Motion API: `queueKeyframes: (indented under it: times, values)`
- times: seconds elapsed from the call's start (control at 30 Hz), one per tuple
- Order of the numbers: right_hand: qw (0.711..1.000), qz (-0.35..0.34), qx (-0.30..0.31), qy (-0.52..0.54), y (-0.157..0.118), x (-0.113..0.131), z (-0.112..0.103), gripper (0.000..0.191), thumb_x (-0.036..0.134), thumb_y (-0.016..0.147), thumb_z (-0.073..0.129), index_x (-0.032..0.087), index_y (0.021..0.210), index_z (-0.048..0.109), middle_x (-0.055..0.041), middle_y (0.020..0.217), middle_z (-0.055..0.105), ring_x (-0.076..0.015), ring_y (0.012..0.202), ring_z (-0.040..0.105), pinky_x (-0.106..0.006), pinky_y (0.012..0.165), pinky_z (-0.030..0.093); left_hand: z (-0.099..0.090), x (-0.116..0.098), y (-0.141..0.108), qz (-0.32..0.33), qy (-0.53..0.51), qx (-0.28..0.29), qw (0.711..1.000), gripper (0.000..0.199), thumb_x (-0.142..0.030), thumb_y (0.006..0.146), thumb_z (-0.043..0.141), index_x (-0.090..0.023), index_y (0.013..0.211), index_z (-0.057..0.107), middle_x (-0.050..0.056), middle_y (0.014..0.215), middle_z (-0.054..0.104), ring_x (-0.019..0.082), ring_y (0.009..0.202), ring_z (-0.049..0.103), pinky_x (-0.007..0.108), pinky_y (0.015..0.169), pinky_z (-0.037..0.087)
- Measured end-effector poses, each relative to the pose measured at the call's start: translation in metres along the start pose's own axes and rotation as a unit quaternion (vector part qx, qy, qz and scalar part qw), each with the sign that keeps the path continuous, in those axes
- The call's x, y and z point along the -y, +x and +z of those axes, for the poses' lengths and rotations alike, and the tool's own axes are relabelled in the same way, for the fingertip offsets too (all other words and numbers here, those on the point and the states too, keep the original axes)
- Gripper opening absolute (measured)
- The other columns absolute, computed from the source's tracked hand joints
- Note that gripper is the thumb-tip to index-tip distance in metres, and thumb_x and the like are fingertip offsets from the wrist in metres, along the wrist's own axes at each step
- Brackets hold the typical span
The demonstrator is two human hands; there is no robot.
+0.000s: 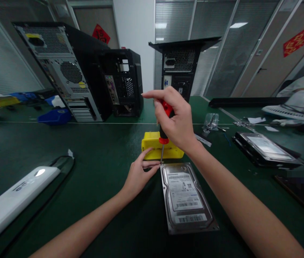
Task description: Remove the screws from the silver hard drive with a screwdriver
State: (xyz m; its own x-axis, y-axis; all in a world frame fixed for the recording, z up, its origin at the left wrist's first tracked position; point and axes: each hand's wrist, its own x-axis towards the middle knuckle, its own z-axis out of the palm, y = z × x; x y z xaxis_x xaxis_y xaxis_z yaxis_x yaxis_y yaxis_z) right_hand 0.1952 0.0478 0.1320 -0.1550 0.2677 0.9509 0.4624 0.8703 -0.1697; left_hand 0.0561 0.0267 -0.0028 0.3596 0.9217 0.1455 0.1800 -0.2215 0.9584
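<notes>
A red and black screwdriver (164, 135) stands almost upright, its handle wrapped by my right hand (175, 114), whose index finger points out to the left. The shaft tip meets the top left corner of a silver hard drive (185, 193) lying label up on the green table. At that same corner, the thumb and a finger of my left hand (139, 173) pinch together by the tip. What sits between them is too small to make out. Just behind the drive is a yellow plastic bin (162, 150), near my left index finger.
Computer cases (87, 71) stand along the back. A white power strip (20, 200) with a black cord lies left. On the right are another hard drive in a black bracket (265, 147), a clear bag (211, 122) and a person's sleeve (302, 86). A blue bin (54, 116) sits back left.
</notes>
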Motion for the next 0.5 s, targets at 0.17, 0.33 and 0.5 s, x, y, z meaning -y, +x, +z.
queueKeyframes:
  times: [0.17, 0.33, 0.5]
  values:
    - [1.0, 0.001, 0.0, 0.0, -0.0001, 0.0, 0.0001, 0.025, 0.008, 0.09, 0.043, 0.013, 0.103, 0.063, -0.0043, 0.09, 0.061, -0.0112, 0.08, 0.055, -0.028, 0.075, 0.047, 0.0003, 0.0012, 0.0011, 0.002, 0.001, -0.003, 1.0, 0.063, -0.022, 0.079, 0.065, -0.012, 0.135, 0.038, 0.01, 0.096, 0.074, 0.022, 0.096, 0.069, 0.035, 0.093, 0.051]
    - [1.0, 0.0, 0.002, 0.003, 0.0, 0.0009, 0.0013, 0.025, 0.008, 0.09, 0.043, 0.013, 0.103, 0.063, -0.0039, 0.091, 0.061, -0.0111, 0.079, 0.055, -0.028, 0.074, 0.048, 0.001, 0.0015, 0.0025, 0.001, 0.002, -0.007, 1.0, 0.063, -0.021, 0.079, 0.065, -0.011, 0.135, 0.038, 0.01, 0.096, 0.075, 0.021, 0.095, 0.069, 0.033, 0.092, 0.051]
    - [1.0, 0.003, 0.001, 0.006, 0.0004, 0.0009, 0.0009, 0.025, 0.008, 0.09, 0.043, 0.012, 0.104, 0.063, -0.0043, 0.089, 0.06, -0.0111, 0.08, 0.055, -0.028, 0.074, 0.048, 0.0008, 0.0007, 0.0016, 0.007, 0.006, -0.008, 1.0, 0.062, -0.02, 0.08, 0.064, -0.011, 0.135, 0.038, 0.009, 0.096, 0.075, 0.021, 0.096, 0.069, 0.033, 0.092, 0.051]
